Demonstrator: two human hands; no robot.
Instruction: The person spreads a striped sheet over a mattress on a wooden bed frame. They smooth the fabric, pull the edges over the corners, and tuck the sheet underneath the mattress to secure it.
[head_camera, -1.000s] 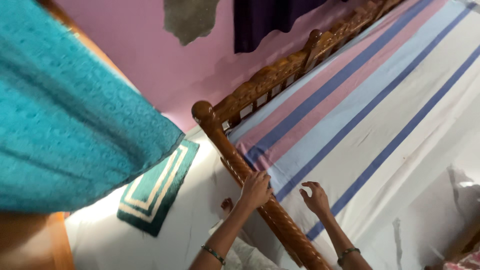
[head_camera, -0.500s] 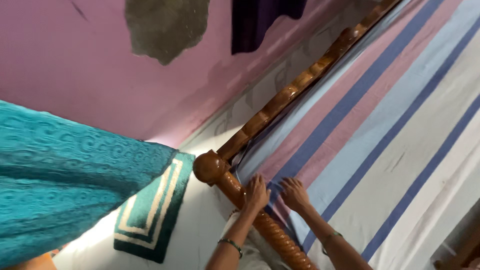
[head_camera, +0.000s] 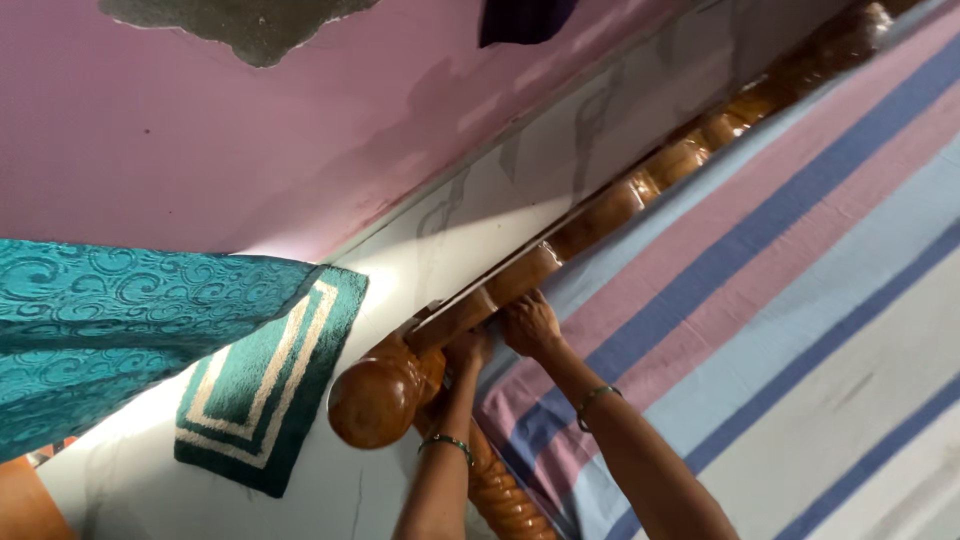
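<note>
At the corner of the bed, both hands work where the striped bedsheet (head_camera: 760, 250) meets the carved wooden bed frame (head_camera: 620, 205). The left hand (head_camera: 468, 350) is curled closed just beside the round corner post knob (head_camera: 378, 400), its fingers bent in against the rail and seemingly pinching the sheet's edge, though the actual grip is hidden. The right hand (head_camera: 530, 322) lies knuckles-up, fingers pushed down into the narrow gap between side rail and mattress, so whether it holds cloth cannot be told. The sheet lies flat across the bed, its pink and blue bands running along the rail, its corner bunched under the hands. The likeliest trouble, as I judge it, is fingers getting nipped or scraped in that tight slot against the hard turned wood, as bangles (head_camera: 596, 398) sit on both wrists and could catch on the carving. Uneven pulling here could also drag the stripes askew or wrinkle the corner. A teal cloth (head_camera: 120, 330) hangs near the left, over a teal floor mat (head_camera: 270, 385) by the pink wall (head_camera: 200, 130).
</note>
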